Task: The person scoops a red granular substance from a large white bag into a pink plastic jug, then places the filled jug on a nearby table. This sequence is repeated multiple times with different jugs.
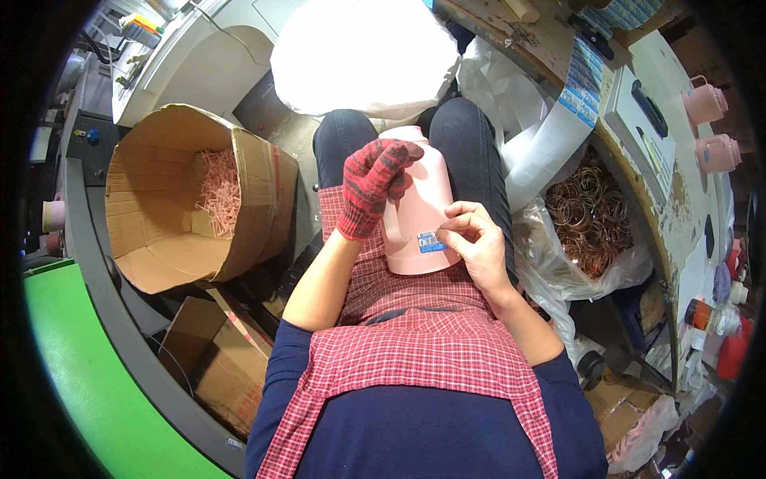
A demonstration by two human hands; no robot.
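Note:
A pink plastic jug point(422, 185) with a side handle lies on my lap, its base towards my body. My left hand point(378, 185), in a red and dark striped knit glove, is over the jug's upper side by the handle; its fingers are curled, and whether they grip the jug is hard to tell. A blue and white printed sticker point(432, 242) is on the jug near the base. My bare right hand point(476, 242) touches the sticker's right edge with thumb and forefinger, the other fingers bent above it.
At left stands an open cardboard box point(179, 197) with small pink plastic pieces point(220, 194). A strip of stickers point(580, 84) hangs off the worn table point(676, 263) at right, above a plastic bag of metal rings point(589, 212). Two pink jugs point(706, 103) stand on the table. A white sack point(365, 54) is ahead.

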